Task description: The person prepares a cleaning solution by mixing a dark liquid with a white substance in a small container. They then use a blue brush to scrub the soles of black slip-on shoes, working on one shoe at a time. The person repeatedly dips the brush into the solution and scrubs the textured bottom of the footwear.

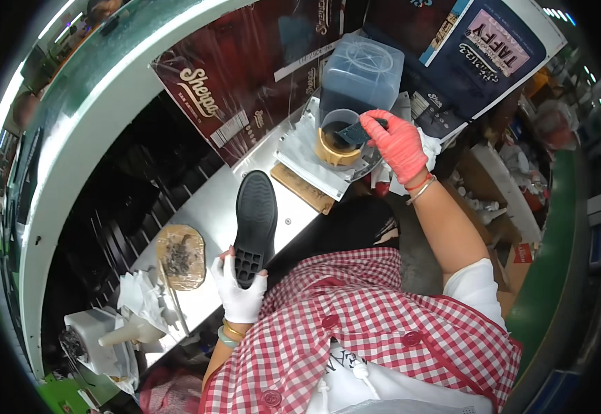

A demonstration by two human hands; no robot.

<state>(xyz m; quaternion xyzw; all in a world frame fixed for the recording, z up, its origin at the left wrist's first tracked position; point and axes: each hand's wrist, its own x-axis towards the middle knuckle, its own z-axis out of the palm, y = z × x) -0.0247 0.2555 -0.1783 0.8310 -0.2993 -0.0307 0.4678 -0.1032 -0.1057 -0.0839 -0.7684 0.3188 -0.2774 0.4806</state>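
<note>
My left hand (240,295), in a white glove with bare fingertips, grips a black shoe sole (255,207) by its heel end. The sole's hollow, gridded heel shows near my fingers, and its toe points away from me over the white bench. In a coral-coloured glove, my right hand (399,146) pinches a dark, flat brush-like piece (354,133). That piece dips into the mouth of a clear plastic cup (338,153) banded with tan tape. Dark stuff lies inside the cup; how deep the piece reaches is hidden.
Behind the cup stands a large translucent container (362,72). A wooden strip (302,188) lies before the cup's paper-covered stand. Left of the sole are a round stained pad (191,265), a thin stick (175,303) and a white bottle (135,332). Printed cardboard panels (245,62) rise at the back.
</note>
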